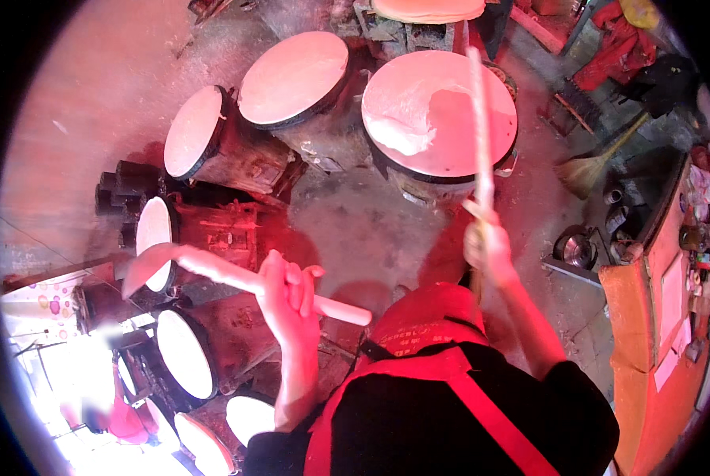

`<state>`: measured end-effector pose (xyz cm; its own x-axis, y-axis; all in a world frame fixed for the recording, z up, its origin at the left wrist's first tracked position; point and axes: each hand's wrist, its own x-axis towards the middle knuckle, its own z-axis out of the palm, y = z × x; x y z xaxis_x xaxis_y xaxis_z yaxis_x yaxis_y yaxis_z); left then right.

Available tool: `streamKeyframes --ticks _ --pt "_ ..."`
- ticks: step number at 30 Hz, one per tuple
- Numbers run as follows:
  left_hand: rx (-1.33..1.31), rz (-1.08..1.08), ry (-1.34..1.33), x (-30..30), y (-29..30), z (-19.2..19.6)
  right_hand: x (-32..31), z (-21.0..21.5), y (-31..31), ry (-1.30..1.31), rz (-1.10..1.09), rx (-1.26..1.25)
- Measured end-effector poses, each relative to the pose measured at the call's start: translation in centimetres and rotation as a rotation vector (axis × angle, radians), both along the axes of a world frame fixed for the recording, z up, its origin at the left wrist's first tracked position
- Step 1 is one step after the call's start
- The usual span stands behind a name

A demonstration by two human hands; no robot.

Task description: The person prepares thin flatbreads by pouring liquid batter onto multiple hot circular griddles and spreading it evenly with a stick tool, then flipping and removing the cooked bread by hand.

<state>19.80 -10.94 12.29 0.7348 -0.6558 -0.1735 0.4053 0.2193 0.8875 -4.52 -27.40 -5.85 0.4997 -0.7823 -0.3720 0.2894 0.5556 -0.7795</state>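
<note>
My left hand (286, 287) is closed around the long pale handle of a tool with a broad, curved, scoop-like head (150, 266). The head hangs out to the left, in front of the pale round top of a barrel-shaped vessel (155, 242). On the right, my right hand (489, 244) grips a long pale stick (481, 119). The stick stands out ahead, passing across the round top of a dark-rimmed barrel (406, 95). That top has an uneven whitish patch beside a smooth pinkish area. Whether the tops are stretched covers or contents, I cannot tell.
More pale-topped barrels (293, 78) curve around my left. Dark cylinders (137, 186) lie behind them. On the right are a broom (589, 170), a metal pot (577, 247) and an orange-sided counter (632, 333). A person in red (129, 420) is at lower left, in glare.
</note>
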Motion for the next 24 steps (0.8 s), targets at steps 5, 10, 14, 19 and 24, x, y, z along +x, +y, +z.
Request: streamKeyframes --ticks 5,10,14,19,24 --pt "0.678 0.272 -0.179 2.6 11.7 -9.1 23.3 -3.9 -2.7 -0.087 -0.175 -0.066" --pt "0.732 0.291 -0.078 1.3 21.0 -14.9 34.8 -12.2 -9.5 0.21 -0.505 -0.219" --pt "0.698 0.35 0.044 0.5 24.1 -16.8 31.8 -8.8 -0.6 0.027 -0.401 0.074" --pt "0.68 0.127 -0.026 1.0 19.8 -18.3 20.6 -4.1 4.9 0.068 -0.386 0.157" --pt "0.619 -0.041 -0.125 -0.2 14.7 -17.7 11.4 -4.0 3.2 0.174 -0.309 0.081"
